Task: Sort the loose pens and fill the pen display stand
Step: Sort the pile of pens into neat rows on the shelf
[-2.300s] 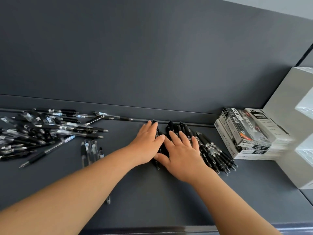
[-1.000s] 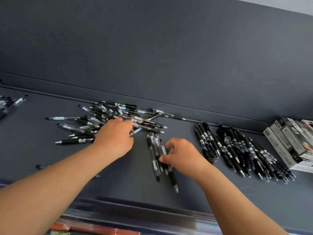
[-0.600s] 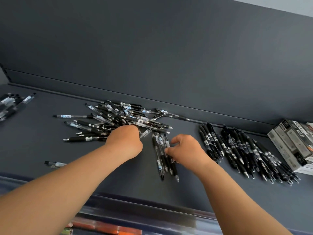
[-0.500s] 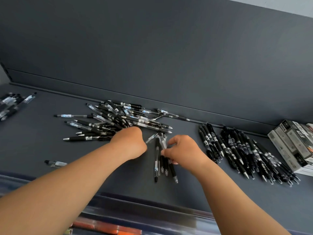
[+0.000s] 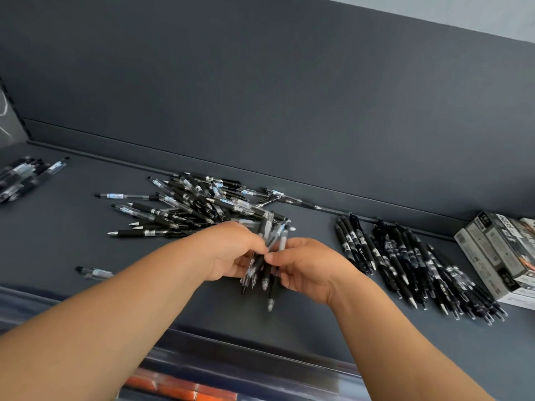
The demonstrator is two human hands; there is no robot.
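Observation:
My left hand (image 5: 231, 250) and my right hand (image 5: 308, 267) meet at the middle of the dark shelf and together grip a small bundle of black and clear pens (image 5: 266, 267), lifted off the surface with tips pointing down toward me. Just behind the hands lies a loose jumble of mixed pens (image 5: 185, 209). To the right, a sorted group of black pens (image 5: 405, 261) lies in rough rows. No pen display stand is in view.
Pen boxes (image 5: 500, 256) are stacked at the far right. Another small group of pens (image 5: 26, 175) lies at the far left, and a single pen (image 5: 95, 272) sits near the front left. The grey shelf's front rail (image 5: 246, 348) runs below my arms.
The few pens that lay between my hands are now gathered and raised off the shelf. My left hand came right from the jumble to join my right hand on them.

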